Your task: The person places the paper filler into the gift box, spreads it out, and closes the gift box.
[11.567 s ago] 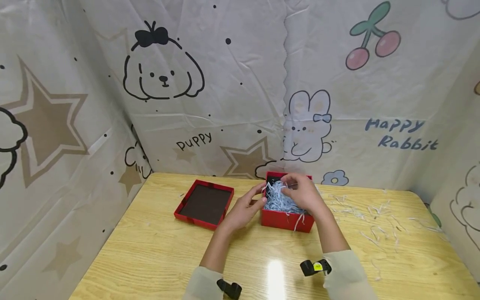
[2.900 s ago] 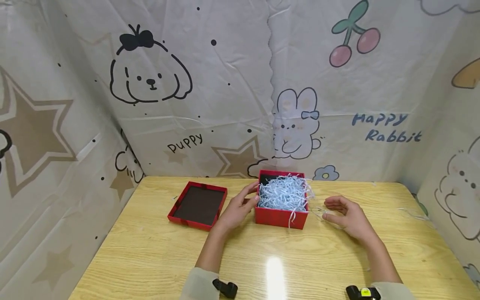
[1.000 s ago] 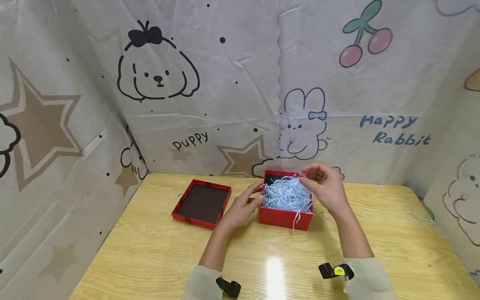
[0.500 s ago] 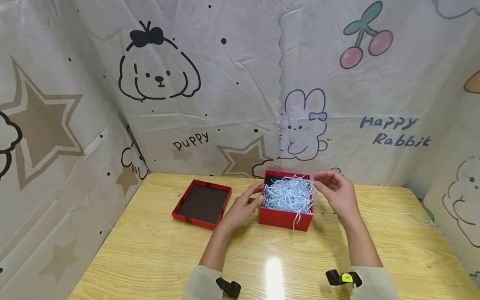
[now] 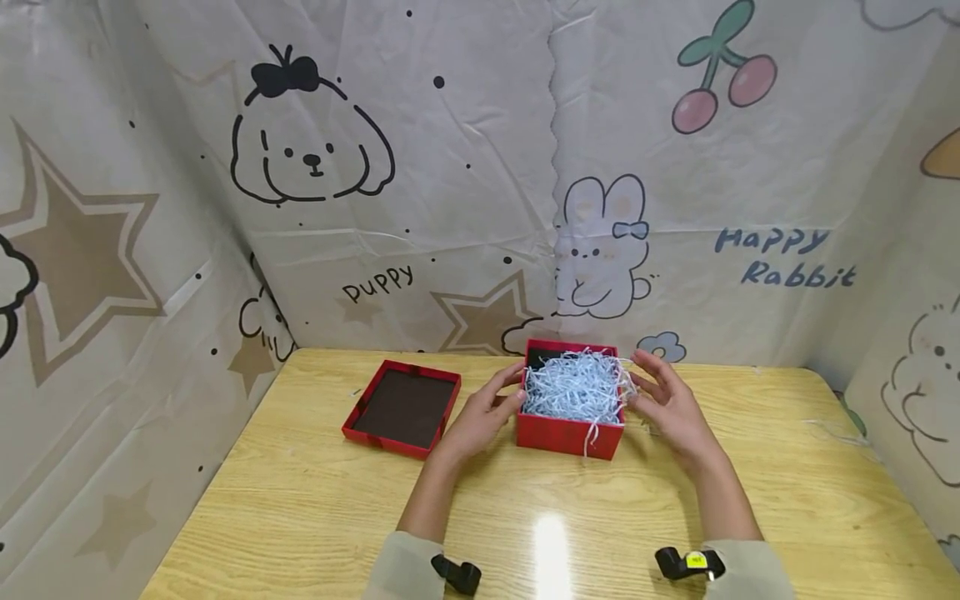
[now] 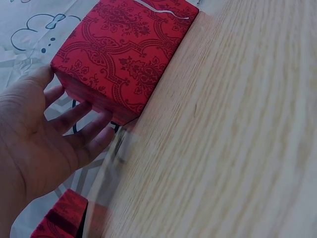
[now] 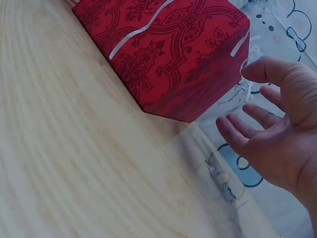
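A red patterned box stands near the back of the table, heaped with pale blue shredded paper. A few strands hang over its front and right side. My left hand rests against the box's left wall; in the left wrist view, the thumb and fingertips of that hand touch the box at one corner and side. My right hand is at the right wall with fingers spread. In the right wrist view, the right thumb reaches strands by the box's rim, fingers loose.
The red lid lies upside down to the left of the box, its dark inside facing up. A few loose paper strips lie at the table's right end. A printed cloth curtain hangs behind the table and along both sides.
Scattered strips beside the box on the right have been gathered from the table. My right hand has come off the top of the paper to the box's right side; the left stays put.
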The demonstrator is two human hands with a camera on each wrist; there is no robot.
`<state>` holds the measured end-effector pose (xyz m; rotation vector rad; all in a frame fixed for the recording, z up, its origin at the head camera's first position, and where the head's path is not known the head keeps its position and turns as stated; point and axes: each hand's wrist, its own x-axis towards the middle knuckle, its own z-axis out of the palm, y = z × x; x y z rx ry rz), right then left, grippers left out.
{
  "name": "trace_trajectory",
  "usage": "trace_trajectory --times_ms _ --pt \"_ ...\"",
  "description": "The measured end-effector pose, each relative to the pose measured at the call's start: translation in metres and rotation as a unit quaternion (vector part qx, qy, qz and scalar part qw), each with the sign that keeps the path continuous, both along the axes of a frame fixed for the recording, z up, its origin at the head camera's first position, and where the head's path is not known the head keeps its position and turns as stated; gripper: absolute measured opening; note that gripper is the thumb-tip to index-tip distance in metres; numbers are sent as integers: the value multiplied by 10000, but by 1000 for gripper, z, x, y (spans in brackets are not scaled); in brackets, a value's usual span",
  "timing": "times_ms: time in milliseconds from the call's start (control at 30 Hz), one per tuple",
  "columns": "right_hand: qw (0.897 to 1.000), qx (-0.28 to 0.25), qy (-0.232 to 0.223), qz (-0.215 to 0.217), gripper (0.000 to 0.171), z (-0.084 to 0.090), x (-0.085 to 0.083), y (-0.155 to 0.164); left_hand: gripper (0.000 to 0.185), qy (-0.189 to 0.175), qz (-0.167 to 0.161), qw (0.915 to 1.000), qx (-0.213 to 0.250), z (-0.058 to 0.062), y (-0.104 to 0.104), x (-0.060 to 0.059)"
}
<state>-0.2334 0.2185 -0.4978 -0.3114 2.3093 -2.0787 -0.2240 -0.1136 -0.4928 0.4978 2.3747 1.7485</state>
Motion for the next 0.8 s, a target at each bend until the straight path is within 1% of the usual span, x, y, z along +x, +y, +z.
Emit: trace_trajectory --times_ms 100,167,300,367,467,533,600,733,800 --pt "9999 41 97 -77 67 3 -2 -3 56 15 8 10000 3 -1 0 -1" --pt "9996 93 161 -215 56 6 -2 -5 56 45 5 10000 5 -1 0 -1" --pt "9983 -26 342 -479 33 15 -1 -10 56 93 -16 10000 13 -3 0 -2" --pt "9973 -162 467 -535 31 21 0 -11 56 102 -17 9999 12 -3 0 -2" --pt "9966 -114 599 -547 31 34 2 -17 56 90 1 10000 -7 -3 0 -1" --pt "9963 58 666 -547 32 43 2 -22 56 75 10 10000 -30 -3 0 -1" --pt "9957 270 716 -521 29 51 2 -29 57 59 16 10000 -43 -2 0 -1" --pt "9961 344 763 -272 23 59 -1 -48 56 67 4 10000 -44 -1 0 -1" --pt "9972 382 630 -132 24 59 -3 -60 56 62 -8 10000 -43 -1 0 0"
